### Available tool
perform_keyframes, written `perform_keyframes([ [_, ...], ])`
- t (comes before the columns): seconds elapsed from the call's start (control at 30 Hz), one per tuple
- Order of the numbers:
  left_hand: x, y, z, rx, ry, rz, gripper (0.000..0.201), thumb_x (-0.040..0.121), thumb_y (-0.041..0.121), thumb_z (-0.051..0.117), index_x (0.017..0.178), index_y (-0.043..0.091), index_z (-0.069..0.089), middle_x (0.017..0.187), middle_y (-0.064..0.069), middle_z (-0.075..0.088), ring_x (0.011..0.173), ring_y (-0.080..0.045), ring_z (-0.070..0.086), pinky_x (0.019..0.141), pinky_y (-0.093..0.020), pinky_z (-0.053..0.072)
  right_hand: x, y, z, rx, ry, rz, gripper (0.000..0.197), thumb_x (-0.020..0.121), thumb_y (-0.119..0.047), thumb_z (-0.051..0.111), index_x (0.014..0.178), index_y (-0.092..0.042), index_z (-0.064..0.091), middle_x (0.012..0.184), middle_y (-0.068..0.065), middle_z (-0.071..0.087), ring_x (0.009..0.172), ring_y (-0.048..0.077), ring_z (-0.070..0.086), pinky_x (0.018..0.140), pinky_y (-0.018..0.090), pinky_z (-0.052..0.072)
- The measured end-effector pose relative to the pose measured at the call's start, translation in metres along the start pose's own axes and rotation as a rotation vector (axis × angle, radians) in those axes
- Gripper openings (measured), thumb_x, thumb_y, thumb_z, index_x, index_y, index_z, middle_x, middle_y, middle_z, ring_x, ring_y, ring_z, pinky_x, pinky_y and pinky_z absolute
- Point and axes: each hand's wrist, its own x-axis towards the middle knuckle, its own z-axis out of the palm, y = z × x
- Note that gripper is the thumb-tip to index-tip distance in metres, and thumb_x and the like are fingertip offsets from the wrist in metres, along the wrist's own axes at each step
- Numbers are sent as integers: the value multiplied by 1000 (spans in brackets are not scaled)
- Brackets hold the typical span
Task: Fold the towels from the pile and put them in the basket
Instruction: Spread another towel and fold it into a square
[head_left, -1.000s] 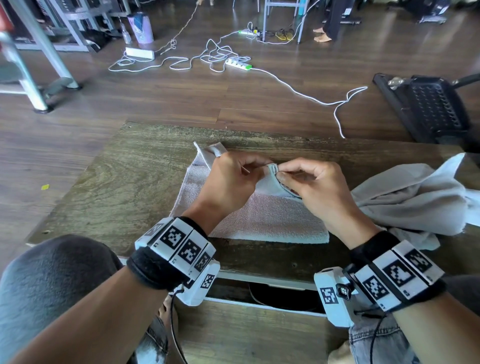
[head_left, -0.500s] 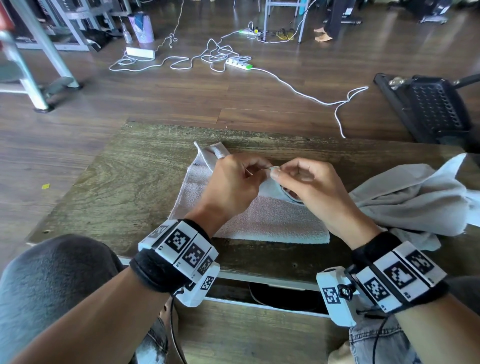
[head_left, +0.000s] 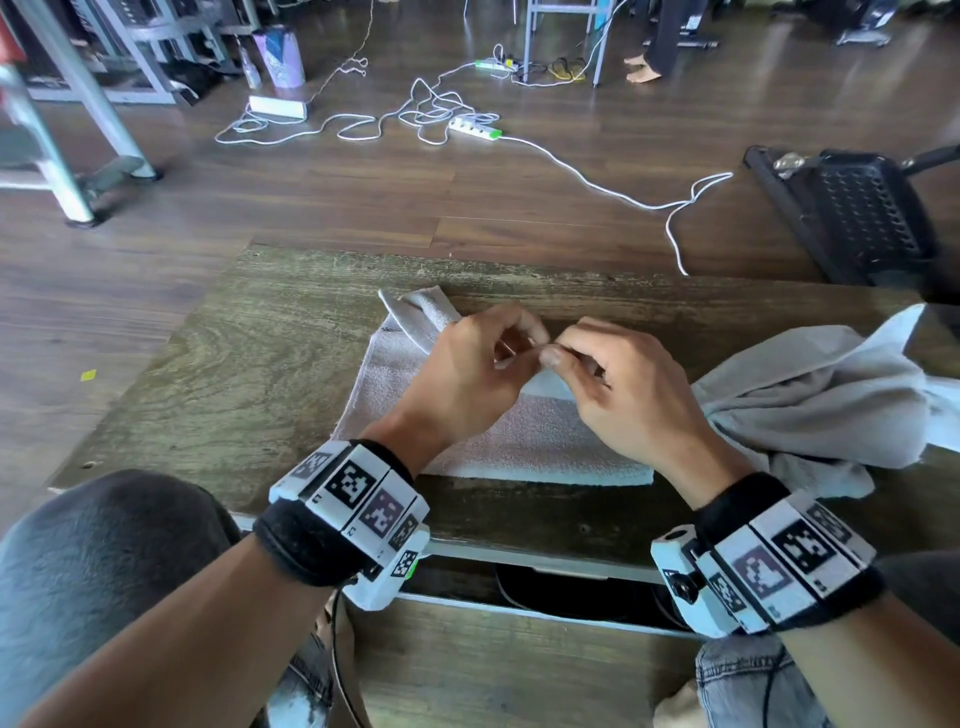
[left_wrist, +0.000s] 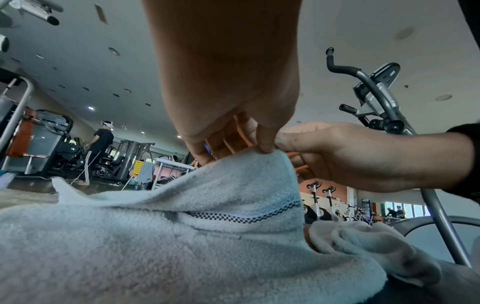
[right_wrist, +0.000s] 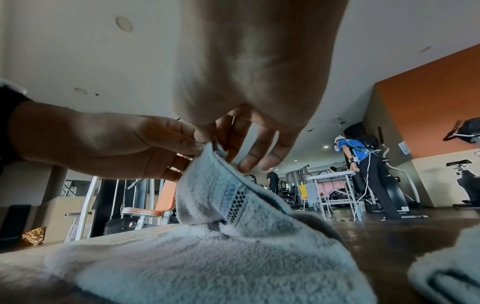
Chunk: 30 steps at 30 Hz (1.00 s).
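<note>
As the corner is raised higher than a second ago | towel (head_left: 493, 441) on table (head_left: 249, 364) pinched by left hand (head_left: 467, 374) and right hand (head_left: 623, 395) fingers | fold underway; pile (head_left: 810, 405) beside.

Dark wood plank floor (head_left: 467, 208) — white cables (head_left: 597, 182) and power strip (head_left: 475, 129) lying loose. Orange wall (right_wrist: 428, 98), exercise bike (left_wrist: 376, 92), recessed ceiling lights (left_wrist: 114, 51) — daylight throughout.

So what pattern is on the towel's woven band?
A dark and white checkered strip on the towel's band, clearest in the left wrist view.
</note>
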Motion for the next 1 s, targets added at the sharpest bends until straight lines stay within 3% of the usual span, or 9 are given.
perform_keyframes([
  [0.1, 3, 2, -4, 3, -10, 20, 15, 88, 15, 70, 94, 9, 58, 83, -1, 64, 75, -15, 61, 68, -27, 51, -1, -1, -3, 4, 20, -8, 24, 101, -41, 48, 90, -27, 64, 83, -13, 56, 70, 10, 56, 54, 37, 49],
  [0.2, 2, -1, -4, 111, -45, 123, 16, 83, 16, 73, 81, 11, 58, 87, 2, 60, 85, -10, 57, 75, -22, 46, -3, -2, -5, -37, 25, -33, 25, 102, -40, 48, 90, -28, 66, 84, -12, 57, 71, 10, 55, 53, 34, 48],
  [0.33, 4, -8, -5, 133, -96, 134, 16, 80, 25, 76, 80, 10, 70, 109, -2, 65, 105, -13, 63, 91, -38, 49, -6, -1, -5, -100, 4, -61, 25, 102, -39, 48, 89, -27, 66, 83, -11, 56, 74, 8, 52, 53, 27, 42],
  [0.5, 5, -6, -12, 94, -198, 96, 9, 81, 16, 77, 83, 8, 75, 98, -1, 71, 92, -12, 67, 82, -38, 52, -7, 4, -8, -91, 3, -111, 25, 102, -39, 46, 95, -27, 67, 89, -13, 57, 80, 9, 54, 58, 30, 46],
  [0.77, 2, 1, -20, 222, -210, 222, 12, 74, 22, 81, 72, 13, 73, 78, 1, 64, 70, -13, 63, 60, -34, 50, -14, 5, -12, -48, 55, -173, 22, 103, -33, 49, 98, -21, 68, 91, -13, 58, 82, 14, 56, 62, 40, 50],
  [0.9, -4, 7, -21, 272, -274, 278, 16, 77, 23, 79, 67, 14, 70, 74, 2, 63, 66, -6, 58, 57, -22, 43, -22, 1, -20, 24, 95, -215, 20, 102, -25, 54, 99, -14, 70, 94, -8, 62, 84, 16, 59, 68, 38, 51],
  [1.0, -11, 10, -29, 318, -288, 251, 31, 84, 29, 75, 62, 9, 65, 73, 3, 59, 62, -12, 55, 56, -19, 37, -28, -6, -31, 107, 139, -231, 16, 101, -17, 58, 96, -8, 71, 92, -4, 63, 83, 18, 60, 70, 36, 50],
])
